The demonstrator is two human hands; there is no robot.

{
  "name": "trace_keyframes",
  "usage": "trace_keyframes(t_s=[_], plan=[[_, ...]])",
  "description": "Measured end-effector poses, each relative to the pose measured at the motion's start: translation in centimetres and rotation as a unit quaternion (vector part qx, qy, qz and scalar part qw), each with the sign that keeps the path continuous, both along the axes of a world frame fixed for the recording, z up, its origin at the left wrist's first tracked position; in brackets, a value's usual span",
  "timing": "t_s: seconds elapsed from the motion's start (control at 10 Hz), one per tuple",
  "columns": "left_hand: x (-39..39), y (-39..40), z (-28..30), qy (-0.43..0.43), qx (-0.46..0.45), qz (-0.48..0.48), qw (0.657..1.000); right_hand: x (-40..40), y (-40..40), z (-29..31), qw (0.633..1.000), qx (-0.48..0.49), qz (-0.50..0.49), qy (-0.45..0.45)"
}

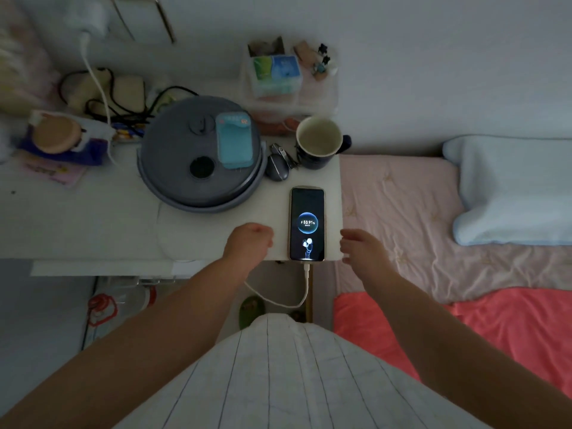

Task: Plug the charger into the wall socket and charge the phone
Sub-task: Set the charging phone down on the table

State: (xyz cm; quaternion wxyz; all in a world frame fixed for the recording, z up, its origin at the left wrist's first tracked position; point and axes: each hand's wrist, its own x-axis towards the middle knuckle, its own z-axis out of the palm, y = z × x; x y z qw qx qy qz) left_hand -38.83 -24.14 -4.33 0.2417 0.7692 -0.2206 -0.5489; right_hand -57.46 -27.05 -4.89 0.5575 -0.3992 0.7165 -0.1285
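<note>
Striped white cloth fills the near foreground, and two bare forearms reach forward from it over the front edge of a white desk (93,224) in a dim room with a pale wall. A bed (402,212) with a pink sheet, a red blanket (464,329) and a light blue pillow (510,193) lies beside the desk, to the right of the right hand.

The left hand (249,241) is curled loosely, its fingers folded in and holding nothing, resting at the desk's front edge. The right hand (362,246) hovers at the desk's right corner, its fingers (348,235) half spread, pointing toward the phone and holding nothing.

Between the two hands, apart from both, the phone (307,223) lies flat, face up, its lit screen showing a charging figure. A white cable (305,289) is plugged into its near end and loops below the desk edge, toward the left forearm.

Beyond the fingers stand a dark mug (318,142), a computer mouse (276,168) and a round grey appliance (201,156) with a teal device (233,140) lying on top. Farther left, a white lead (96,75) rises to a blurred white plug (89,17) at the wall. A clear plastic box (288,85) sits against the wall.
</note>
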Motion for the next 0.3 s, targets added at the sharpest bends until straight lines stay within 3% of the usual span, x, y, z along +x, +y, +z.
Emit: trace_keyframes(t_s=[0.3], plan=[[3.3,3.3,13.5,0.100,-0.167,0.082,0.977,0.3,4.1,14.3,0.972,-0.215,-0.012,-0.093]])
